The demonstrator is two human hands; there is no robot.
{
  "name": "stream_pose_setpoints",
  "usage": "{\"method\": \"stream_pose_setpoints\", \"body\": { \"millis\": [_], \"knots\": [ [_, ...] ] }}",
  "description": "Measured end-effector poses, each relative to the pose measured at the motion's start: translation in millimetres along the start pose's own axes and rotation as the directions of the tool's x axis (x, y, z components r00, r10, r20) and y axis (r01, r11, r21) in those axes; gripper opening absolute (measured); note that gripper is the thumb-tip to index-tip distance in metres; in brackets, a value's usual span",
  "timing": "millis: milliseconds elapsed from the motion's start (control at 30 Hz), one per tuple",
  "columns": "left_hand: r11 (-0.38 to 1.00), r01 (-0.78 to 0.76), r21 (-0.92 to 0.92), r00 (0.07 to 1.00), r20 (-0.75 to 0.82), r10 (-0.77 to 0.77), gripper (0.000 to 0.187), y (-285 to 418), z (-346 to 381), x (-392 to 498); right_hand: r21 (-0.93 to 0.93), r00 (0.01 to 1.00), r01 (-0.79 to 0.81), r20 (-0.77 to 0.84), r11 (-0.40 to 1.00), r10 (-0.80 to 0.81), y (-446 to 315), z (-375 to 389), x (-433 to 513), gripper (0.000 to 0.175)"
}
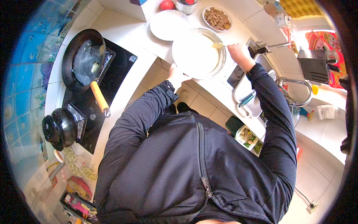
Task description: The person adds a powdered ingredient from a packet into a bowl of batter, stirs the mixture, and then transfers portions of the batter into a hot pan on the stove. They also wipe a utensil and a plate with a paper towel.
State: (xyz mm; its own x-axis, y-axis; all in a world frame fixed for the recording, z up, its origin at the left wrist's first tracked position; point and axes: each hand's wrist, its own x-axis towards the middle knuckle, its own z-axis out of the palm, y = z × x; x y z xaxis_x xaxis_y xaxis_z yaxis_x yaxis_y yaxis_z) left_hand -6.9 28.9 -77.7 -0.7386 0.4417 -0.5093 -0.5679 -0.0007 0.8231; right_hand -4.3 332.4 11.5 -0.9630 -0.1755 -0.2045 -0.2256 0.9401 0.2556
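Observation:
A large round bowl (222,60) stands at the counter's inner edge in front of me, its white inside overexposed, so the contents cannot be made out. My left hand (177,77) grips the near left rim, thumb on top. On the far right side, my right hand (241,56) holds a thin-handled utensil (217,45) with a pale yellow end against the inner wall; its exact kind is unclear. Just beyond the bowl is a white plate (167,25), overexposed. Behind it sits a smaller dish of brown cut pieces (217,18).
A wok (84,60) with liquid and a pale lump rests on the left cooktop (123,60), its wooden handle (99,96) pointing towards me. Nearer is a lidded black pot (63,128). At right are a sink (242,91) with a green-handled tool (247,99) and a knife block (311,65).

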Motion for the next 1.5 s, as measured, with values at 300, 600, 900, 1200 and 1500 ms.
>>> {"method": "stream_pose_setpoints", "body": {
  "millis": [300, 600, 900, 1200, 1500],
  "knots": [
    [0.970, 0.069, -0.235, 0.997, 0.060, -0.056, 0.026, 1, 1, 2, 0.188, 0.992, -0.126, 0.009, 0.974, 0.127, -91, -5, -65, 0.021],
    [0.985, 0.060, -0.162, 0.994, 0.097, -0.045, 0.030, 9, 0, -3, 0.124, 0.987, -0.105, -0.105, 0.987, 0.119, -22, 2, -42, 0.016],
    [0.956, 0.120, -0.269, 0.992, -0.006, -0.126, 0.024, 2, 3, 2, -0.043, 0.990, 0.136, -0.039, 0.990, -0.138, -116, 11, -45, 0.019],
    [0.991, 0.000, -0.135, 0.997, 0.074, 0.010, 0.030, -14, -2, 9, 0.397, 0.971, -0.198, -0.043, 0.896, 0.233, -104, 40, -37, 0.023],
    [0.992, 0.075, -0.103, 0.995, 0.073, -0.067, 0.043, -12, -7, 10, 0.045, 0.834, -0.032, -0.549, 0.999, 0.051, -104, 79, -19, 0.016]
  ]
}}
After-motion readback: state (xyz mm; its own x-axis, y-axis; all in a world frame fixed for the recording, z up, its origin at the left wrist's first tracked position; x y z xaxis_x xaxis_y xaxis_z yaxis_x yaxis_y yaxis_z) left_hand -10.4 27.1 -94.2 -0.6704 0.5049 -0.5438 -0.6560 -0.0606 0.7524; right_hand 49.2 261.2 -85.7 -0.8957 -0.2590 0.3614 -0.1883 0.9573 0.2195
